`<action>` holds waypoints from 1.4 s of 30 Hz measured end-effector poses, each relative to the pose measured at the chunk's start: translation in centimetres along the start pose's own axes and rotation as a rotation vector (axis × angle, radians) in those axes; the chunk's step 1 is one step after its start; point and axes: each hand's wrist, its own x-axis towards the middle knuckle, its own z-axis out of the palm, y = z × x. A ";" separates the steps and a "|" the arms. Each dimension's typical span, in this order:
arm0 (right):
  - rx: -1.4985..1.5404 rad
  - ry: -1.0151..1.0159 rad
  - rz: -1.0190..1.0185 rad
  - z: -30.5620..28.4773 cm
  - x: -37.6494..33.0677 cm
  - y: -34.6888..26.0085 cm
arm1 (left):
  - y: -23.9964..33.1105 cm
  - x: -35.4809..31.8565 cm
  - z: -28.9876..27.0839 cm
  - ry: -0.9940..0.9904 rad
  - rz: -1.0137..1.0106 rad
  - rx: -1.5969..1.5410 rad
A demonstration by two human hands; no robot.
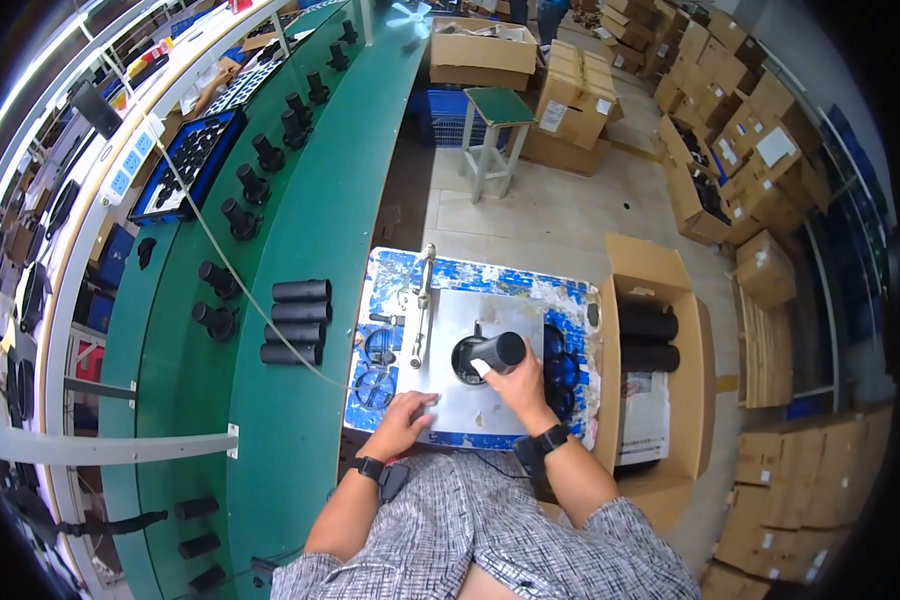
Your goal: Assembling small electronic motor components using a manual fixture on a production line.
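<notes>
Gripping black tube [497, 352] at frame centre with right hand [520, 385]; resting open left hand [407, 415] flat on metal plate [470, 400] just left.

Your left hand [402, 418] lies flat, palm down, fingers spread forward. Your right hand [515, 380] is curled closed, forearm angled inward.

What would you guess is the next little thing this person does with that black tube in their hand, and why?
Probably lower the black tube a little further into the round black socket on the grey metal plate. The right hand holds the tube tilted just over that socket, while the left hand lies flat on the plate's near edge, seemingly steadying it.
</notes>
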 end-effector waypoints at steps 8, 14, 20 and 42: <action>-0.180 -0.037 -0.070 0.4 0.8 -0.7 | 0.2 -0.2 -0.3 -0.002 0.019 0.013; -0.306 -0.053 -0.074 2.2 -0.2 0.6 | 0.1 -0.3 -0.4 0.007 0.038 0.007; -0.345 -0.218 -0.158 1.1 1.4 1.0 | 0.0 -0.4 -0.4 0.010 0.045 0.011; -0.159 -0.213 -0.247 1.2 0.6 4.1 | -0.7 -0.1 -1.0 0.000 0.054 -0.128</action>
